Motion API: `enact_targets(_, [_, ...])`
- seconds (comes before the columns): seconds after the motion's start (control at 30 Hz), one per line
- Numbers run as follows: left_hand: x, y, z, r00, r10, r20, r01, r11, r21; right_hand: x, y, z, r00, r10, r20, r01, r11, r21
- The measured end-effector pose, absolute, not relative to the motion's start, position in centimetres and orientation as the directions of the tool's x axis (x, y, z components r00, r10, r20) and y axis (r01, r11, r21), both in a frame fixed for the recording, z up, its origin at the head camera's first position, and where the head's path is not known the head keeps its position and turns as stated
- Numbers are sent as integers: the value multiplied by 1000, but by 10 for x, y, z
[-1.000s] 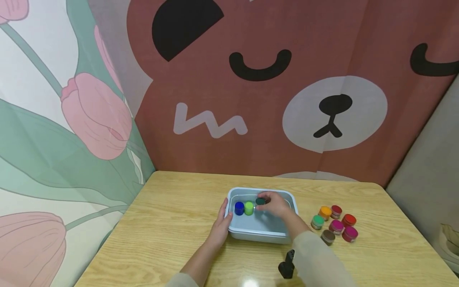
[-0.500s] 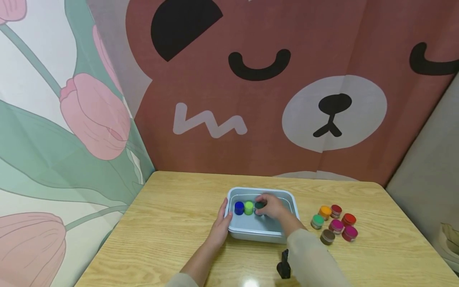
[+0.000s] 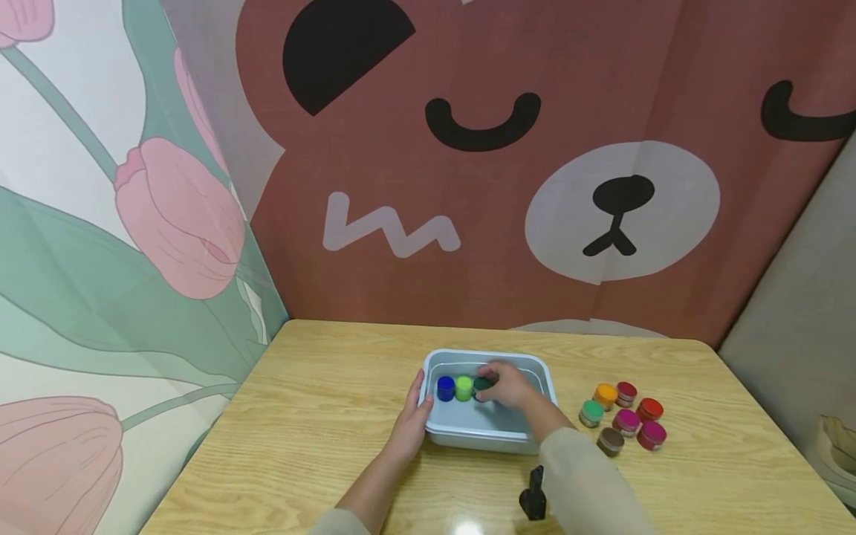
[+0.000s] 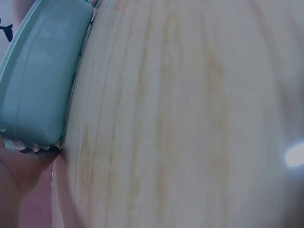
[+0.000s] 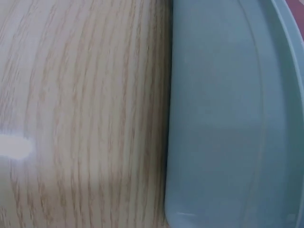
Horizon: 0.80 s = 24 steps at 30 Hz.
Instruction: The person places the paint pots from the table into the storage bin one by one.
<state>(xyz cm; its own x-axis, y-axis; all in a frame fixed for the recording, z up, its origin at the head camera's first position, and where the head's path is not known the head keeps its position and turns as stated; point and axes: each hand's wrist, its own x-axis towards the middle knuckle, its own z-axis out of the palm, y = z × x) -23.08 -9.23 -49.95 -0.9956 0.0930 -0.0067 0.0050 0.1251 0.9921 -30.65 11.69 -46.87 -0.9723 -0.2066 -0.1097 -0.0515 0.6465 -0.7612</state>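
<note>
A light blue plastic tub (image 3: 488,443) stands on the table. At its left end my left hand (image 3: 408,423) grips the side, thumb at the rim and fingers along the outer wall. Inside the tub, a blue-lidded paint jar (image 3: 446,388) and a lime green one (image 3: 464,388) stand side by side. My right hand (image 3: 510,386) reaches over the tub and pinches a dark green paint jar (image 3: 481,386) just right of the lime green jar. Fingers partly cover it. The left wrist view shows part of my left hand (image 4: 23,171) at the tub's corner.
Right of the tub, several paint jars stand grouped on the wooden table (image 3: 321,416), among them orange (image 3: 605,396), green (image 3: 591,413), brown (image 3: 611,442) and magenta (image 3: 652,436) ones. A small black object (image 3: 533,495) is beside the right sleeve. A printed cloth (image 3: 401,290) hangs behind.
My right hand has brought the dark green jar slightly left and down, up beside the lime green jar. The left hand has stayed at the tub's side.
</note>
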Motion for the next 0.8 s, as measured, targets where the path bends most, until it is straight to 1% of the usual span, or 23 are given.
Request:
enact_targets(0.17, [-230, -92, -498, -996, 85, -4, 8, 133, 991, -305, 123, -462, -972, -211, -99, -62, 644, -763])
enact_targets(0.4, [-230, -92, -500, -996, 82, 15, 26, 139, 990, -296, 133, -450, -975, -195, -102, -41, 617, -786])
enact_targets(0.67, [-231, -92, -501, -996, 89, 18, 31, 151, 988, -288, 155, -439, -981, -182, -66, -47, 554, -831])
enact_targets(0.8, [-231, -92, -501, -996, 83, 18, 30, 151, 988, -281, 171, -433, -980, -195, -31, -80, 535, -841])
